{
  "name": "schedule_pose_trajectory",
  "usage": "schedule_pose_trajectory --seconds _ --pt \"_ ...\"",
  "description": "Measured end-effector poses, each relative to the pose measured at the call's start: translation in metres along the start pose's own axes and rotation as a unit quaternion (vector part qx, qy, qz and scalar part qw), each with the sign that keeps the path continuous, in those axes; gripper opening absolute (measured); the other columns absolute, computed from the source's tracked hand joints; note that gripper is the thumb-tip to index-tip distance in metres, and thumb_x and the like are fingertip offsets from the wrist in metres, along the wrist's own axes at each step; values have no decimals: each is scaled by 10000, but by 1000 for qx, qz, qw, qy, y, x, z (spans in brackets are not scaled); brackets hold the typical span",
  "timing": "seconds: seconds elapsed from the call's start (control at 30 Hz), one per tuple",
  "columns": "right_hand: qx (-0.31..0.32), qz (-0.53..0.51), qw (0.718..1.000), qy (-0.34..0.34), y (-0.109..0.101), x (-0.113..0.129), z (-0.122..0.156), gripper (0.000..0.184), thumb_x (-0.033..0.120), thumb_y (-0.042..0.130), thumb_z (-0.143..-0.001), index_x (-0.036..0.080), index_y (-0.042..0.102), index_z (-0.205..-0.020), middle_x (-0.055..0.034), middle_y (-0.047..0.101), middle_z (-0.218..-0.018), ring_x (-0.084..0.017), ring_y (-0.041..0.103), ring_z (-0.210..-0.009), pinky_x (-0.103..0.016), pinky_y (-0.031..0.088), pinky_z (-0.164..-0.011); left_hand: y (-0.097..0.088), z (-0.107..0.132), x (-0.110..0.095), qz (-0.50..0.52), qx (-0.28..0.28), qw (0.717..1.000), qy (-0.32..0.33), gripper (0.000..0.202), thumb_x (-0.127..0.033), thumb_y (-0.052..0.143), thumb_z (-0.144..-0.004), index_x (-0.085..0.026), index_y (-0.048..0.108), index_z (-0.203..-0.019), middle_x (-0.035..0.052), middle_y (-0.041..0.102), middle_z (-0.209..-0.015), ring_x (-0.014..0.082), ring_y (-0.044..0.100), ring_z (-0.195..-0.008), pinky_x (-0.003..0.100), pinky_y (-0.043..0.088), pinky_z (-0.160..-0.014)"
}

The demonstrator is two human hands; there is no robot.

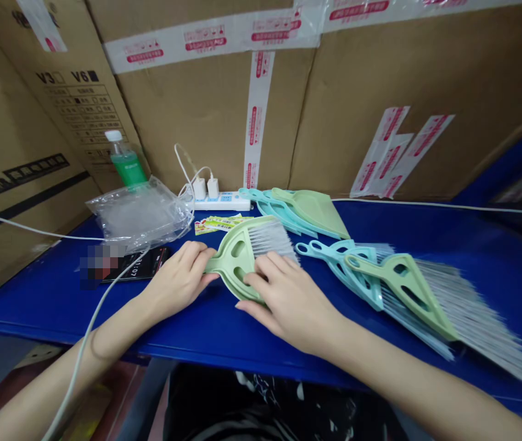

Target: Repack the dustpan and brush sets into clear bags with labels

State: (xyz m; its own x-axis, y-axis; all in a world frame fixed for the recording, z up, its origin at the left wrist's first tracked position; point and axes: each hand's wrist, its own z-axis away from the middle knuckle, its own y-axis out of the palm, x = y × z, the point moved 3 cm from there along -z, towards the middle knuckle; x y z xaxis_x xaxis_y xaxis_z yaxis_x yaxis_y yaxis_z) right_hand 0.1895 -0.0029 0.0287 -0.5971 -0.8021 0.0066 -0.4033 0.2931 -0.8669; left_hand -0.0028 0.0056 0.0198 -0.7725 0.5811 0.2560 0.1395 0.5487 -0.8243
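Observation:
A pale green hand brush [237, 248] lies nested on a matching green dustpan [229, 288] in the middle of the blue table. Its white bristles [272, 237] point away to the right. My left hand [185, 272] is closed around the handle end. Over the near side of the brush and pan, my right hand [283, 294] grips the edge with curled fingers and hides part of both. To the right lie blue hand brushes [347, 269] and another green hand brush [405, 291]. Behind them rest several blue dustpans [283, 211] with a green dustpan [316, 208] on top.
A white power strip [226, 202] with two chargers stands at the back, near colourful labels [219, 223]. Clear plastic bags [144, 214], a green-labelled bottle [127, 165] and a phone [139, 266] are on the left. A white cable [89, 337] crosses my left forearm. Cardboard boxes [205, 116] wall the back.

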Motion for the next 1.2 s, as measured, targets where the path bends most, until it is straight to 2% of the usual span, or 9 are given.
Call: schedule_pose_trajectory --seconds 0.13,0.33,0.5,0.57,0.7,0.87,1.03,1.1,1.2 --pt "6 -4 1000 13 7 0 0 271 421 583 -894 169 661 -829 -75 574 -790 -233 496 -797 -344 401 -696 -3 -3 -4 -6 -23 1000 20 357 -351 316 -1003 -124 567 -1116 130 599 -968 242 590 -914 374 545 -790" --pt "-16 11 999 36 0 -6 0 198 357 634 -850 172 645 -782 -60 552 -773 -221 473 -762 -328 347 -661 -3 -16 -6 -37 -42 996 63 356 -351 316 -1004 -102 542 -1120 131 594 -957 245 589 -915 371 549 -770" --pt "-54 97 993 35 -8 -10 2 45 206 617 -819 178 645 -798 -73 575 -783 -230 471 -768 -332 296 -653 0 -32 2 -34 -10 998 43 312 -313 358 -987 -128 530 -1169 140 587 -1011 273 576 -957 434 540 -806" --pt "-78 133 987 39 -13 -14 2 107 213 574 -853 165 646 -790 -88 582 -779 -238 472 -765 -343 285 -658 -1 -43 9 -18 -11 999 31 297 -261 352 -978 -123 522 -1179 146 575 -1037 274 564 -971 438 535 -811" --pt "-119 179 975 59 -25 -21 4 321 310 440 -953 147 648 -770 -106 580 -756 -246 465 -746 -353 273 -657 -1 -70 28 -6 -49 999 -2 285 -250 371 -969 -104 519 -1164 161 555 -1067 284 537 -1009 458 512 -848" --pt "-162 199 966 29 -31 -12 5 304 256 431 -940 158 638 -741 -88 573 -722 -240 446 -727 -353 266 -667 17 -116 44 21 -63 996 -59 252 -274 431 -957 -146 539 -1144 140 553 -1098 274 533 -1025 474 477 -903" --pt "-151 186 971 11 -27 -1 6 286 232 446 -913 164 640 -713 -71 573 -688 -235 448 -717 -351 277 -682 45 -166 26 78 -30 996 -36 268 -250 447 -956 -108 558 -1155 161 550 -1129 278 520 -1087 457 454 -939" --pt "-144 186 972 17 -27 -1 7 263 218 464 -891 161 645 -708 -66 574 -674 -234 454 -709 -352 278 -682 56 -185 15 112 -2 994 -14 292 -237 434 -961 -79 552 -1176 178 541 -1147 280 510 -1113 451 442 -957" --pt "-145 200 968 39 -29 -6 8 241 198 485 -865 153 650 -696 -66 577 -660 -231 462 -694 -355 278 -678 72 -208 2 126 21 992 13 286 -235 458 -956 -87 575 -1171 161 556 -1127 263 522 -1102 413 452 -946"
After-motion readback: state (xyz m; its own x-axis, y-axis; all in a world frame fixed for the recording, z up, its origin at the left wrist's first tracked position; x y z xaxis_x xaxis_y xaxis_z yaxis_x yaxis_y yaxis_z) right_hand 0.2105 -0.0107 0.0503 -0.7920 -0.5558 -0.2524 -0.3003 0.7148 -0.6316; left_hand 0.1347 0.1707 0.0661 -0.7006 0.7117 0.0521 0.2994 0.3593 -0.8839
